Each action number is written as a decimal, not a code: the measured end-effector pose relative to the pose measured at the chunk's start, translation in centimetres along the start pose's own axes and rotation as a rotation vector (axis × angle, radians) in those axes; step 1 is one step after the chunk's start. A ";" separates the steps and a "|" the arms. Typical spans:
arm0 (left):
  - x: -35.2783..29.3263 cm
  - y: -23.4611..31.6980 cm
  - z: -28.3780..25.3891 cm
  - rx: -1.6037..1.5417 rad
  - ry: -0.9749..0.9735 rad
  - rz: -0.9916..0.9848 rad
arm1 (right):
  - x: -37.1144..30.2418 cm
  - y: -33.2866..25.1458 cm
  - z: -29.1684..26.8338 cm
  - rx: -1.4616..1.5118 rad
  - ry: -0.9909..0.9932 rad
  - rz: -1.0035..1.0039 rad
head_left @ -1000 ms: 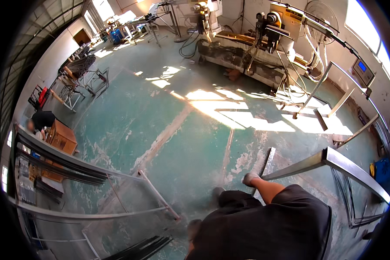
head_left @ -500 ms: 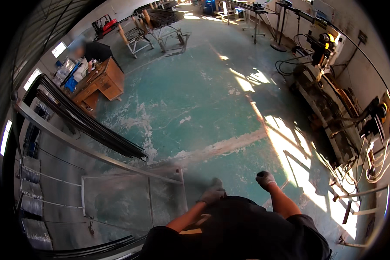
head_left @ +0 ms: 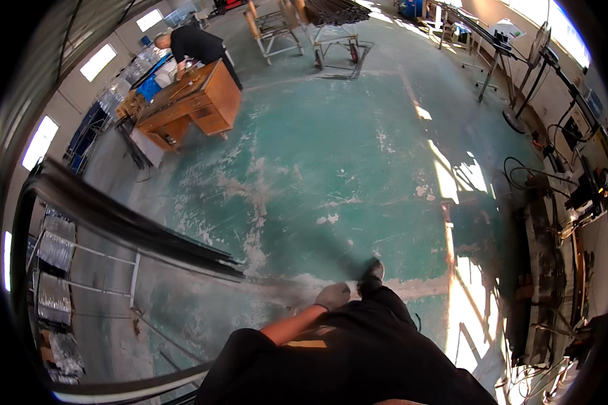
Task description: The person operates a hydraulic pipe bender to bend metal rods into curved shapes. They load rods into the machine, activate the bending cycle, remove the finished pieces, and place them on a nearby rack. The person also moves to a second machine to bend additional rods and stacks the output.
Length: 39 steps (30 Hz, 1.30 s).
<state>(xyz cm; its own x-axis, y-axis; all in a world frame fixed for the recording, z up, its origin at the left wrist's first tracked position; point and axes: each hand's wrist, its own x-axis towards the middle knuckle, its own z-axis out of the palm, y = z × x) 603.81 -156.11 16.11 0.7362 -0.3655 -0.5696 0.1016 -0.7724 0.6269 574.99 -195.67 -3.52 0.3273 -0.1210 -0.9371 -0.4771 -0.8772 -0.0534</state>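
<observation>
My left hand (head_left: 334, 295), in a pale grey work glove, hangs in front of my body with its fingers curled together. Nothing shows in it, and it touches none of the things around. Out of view is my right hand; only a sliver of skin appears at the lower edge. My dark shoe (head_left: 373, 270) is stepping forward on the worn green floor (head_left: 317, 169). To the left of my hand, the ends of a bundle of long black strips (head_left: 148, 229) jut out from a rack.
A person (head_left: 199, 47) in black leans over a wooden desk (head_left: 189, 101) at the far left. Wheeled carts (head_left: 334, 47) with dark bars stand at the back. Machinery (head_left: 547, 270) and cables line the right wall. Wrapped bundles (head_left: 55, 270) lie at the left.
I have moved forward: the desk and carts appear nearer, and the strips have slid back beside me. My right hand has left the view. A shoe now shows ahead of my body.
</observation>
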 end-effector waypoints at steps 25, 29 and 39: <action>62.3 18.3 -57.5 -0.274 0.298 0.058 | 24.8 -35.5 -78.7 -0.323 0.019 -0.075; 70.6 20.0 -64.2 -0.318 0.252 0.068 | 32.1 -29.8 -74.1 0.035 -0.021 0.219; 92.3 24.7 -80.8 -0.351 0.346 -0.001 | 46.0 -49.9 -122.3 -0.073 0.048 0.031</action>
<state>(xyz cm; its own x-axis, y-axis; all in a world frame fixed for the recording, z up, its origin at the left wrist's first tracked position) 728.31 -166.95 21.94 0.9092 -0.1248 -0.3972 0.2777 -0.5289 0.8019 713.58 -214.30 -1.78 0.3523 -0.1693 -0.9204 -0.4280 -0.9038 0.0025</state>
